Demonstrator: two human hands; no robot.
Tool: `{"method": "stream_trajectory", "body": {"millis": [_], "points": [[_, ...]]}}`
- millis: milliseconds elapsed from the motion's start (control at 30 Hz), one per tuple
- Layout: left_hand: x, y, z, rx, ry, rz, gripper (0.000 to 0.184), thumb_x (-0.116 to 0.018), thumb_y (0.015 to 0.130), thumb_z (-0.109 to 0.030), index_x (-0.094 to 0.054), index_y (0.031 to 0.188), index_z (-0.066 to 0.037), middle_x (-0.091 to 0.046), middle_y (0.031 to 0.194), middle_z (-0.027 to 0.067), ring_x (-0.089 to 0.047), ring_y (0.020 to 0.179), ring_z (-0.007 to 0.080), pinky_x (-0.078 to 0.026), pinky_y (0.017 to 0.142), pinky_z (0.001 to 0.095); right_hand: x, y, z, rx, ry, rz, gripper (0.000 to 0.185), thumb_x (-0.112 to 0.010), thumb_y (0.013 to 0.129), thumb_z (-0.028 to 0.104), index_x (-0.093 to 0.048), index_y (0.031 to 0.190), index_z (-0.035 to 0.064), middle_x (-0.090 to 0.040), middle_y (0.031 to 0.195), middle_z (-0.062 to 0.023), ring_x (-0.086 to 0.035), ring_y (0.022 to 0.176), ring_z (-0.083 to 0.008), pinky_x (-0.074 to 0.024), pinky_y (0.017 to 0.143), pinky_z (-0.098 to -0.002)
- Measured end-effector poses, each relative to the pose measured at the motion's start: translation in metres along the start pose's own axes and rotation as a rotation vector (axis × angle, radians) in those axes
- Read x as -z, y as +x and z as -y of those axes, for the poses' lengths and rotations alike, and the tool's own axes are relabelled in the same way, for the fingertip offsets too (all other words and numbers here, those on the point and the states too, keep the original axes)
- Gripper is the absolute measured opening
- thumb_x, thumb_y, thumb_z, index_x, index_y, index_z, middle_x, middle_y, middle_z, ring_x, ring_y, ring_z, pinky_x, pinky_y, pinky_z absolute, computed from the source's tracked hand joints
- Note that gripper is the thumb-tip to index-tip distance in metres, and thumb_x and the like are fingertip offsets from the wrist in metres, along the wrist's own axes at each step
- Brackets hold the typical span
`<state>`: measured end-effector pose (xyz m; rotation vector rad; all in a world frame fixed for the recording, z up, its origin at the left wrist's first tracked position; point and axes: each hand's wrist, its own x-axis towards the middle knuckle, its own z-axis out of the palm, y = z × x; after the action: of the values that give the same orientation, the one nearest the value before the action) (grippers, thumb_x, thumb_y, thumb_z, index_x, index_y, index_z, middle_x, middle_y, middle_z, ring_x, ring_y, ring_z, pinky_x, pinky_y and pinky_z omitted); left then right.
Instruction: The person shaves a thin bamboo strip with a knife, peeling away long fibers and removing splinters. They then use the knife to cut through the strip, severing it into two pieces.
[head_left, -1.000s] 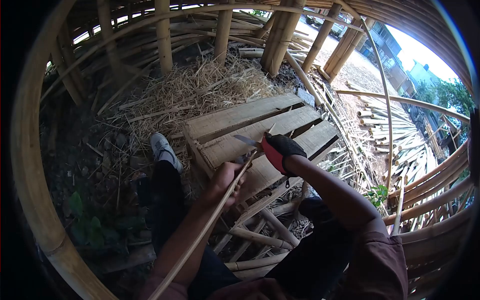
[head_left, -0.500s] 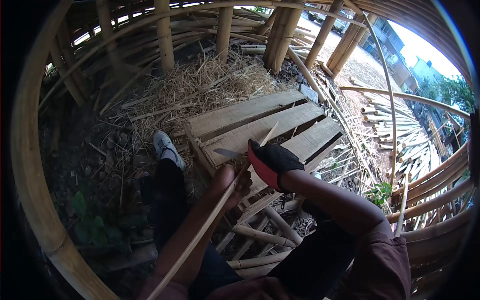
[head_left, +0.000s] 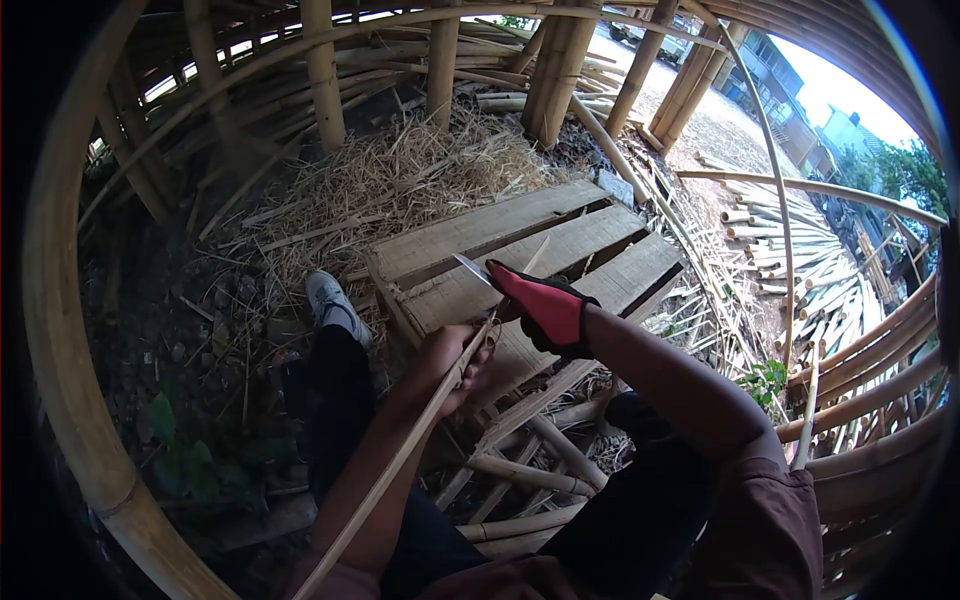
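From my end I am seeing the left hand (head_left: 461,368) curling its fingers closed around the strip (head_left: 402,458), which is running from the bottom edge of my view up along the left forearm. Its thin tip is showing past the right hand (head_left: 543,306), over the bench (head_left: 470,236). That right hand is wearing a red and black glove and bending its fingers shut around the knife (head_left: 474,270); the handle is hiding inside the grip, and the blade is pointing up and left above the slats. I am not able to tell whether its edge is touching the strip. Straw (head_left: 400,185) is lying beyond the bench, and a shoe (head_left: 333,303) is resting to its left.
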<state>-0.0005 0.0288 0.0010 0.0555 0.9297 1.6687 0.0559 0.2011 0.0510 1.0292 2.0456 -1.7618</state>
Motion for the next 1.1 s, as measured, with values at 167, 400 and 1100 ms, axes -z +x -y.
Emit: {"method": "stream_trajectory", "body": {"millis": [167,400,1100], "points": [[-0.009,-0.007,-0.006,0.000,0.013,-0.045,0.016,-0.035,0.096,-0.016,-0.049,0.093,-0.007,-0.049,0.067,0.0027,-0.046,0.049,0.0100,-0.032,0.034,0.0210,0.003,0.001,-0.003,-0.050,0.125,0.056,0.069,-0.051,0.076,0.080,-0.060,0.078,0.0116,-0.046,0.058,0.0002,-0.043,0.046,-0.0125,-0.0339,0.044,-0.0284],[0.004,-0.017,-0.020,0.146,-0.110,0.242,0.030,-0.030,0.101,-0.027,-0.049,0.097,-0.005,-0.050,0.069,0.0042,-0.053,0.053,0.0150,-0.037,0.036,0.0230,0.010,0.003,0.008,-0.011,0.172,-0.072,0.070,-0.045,0.074,0.086,-0.044,0.062,0.0173,-0.035,0.050,0.0029,-0.034,0.037,-0.0114,-0.0234,0.036,-0.0279],[-0.005,-0.043,-0.021,0.049,-0.031,0.364,0.037,-0.032,0.103,-0.041,-0.043,0.103,-0.005,-0.041,0.059,-0.0009,-0.045,0.038,0.0078,-0.041,0.033,0.0198,0.052,0.008,0.003,0.218,0.177,-0.232,0.055,-0.053,0.088,0.063,-0.061,0.090,0.0090,-0.040,0.055,0.0044,-0.034,0.042,-0.0081,-0.0262,0.042,-0.0259]]}}
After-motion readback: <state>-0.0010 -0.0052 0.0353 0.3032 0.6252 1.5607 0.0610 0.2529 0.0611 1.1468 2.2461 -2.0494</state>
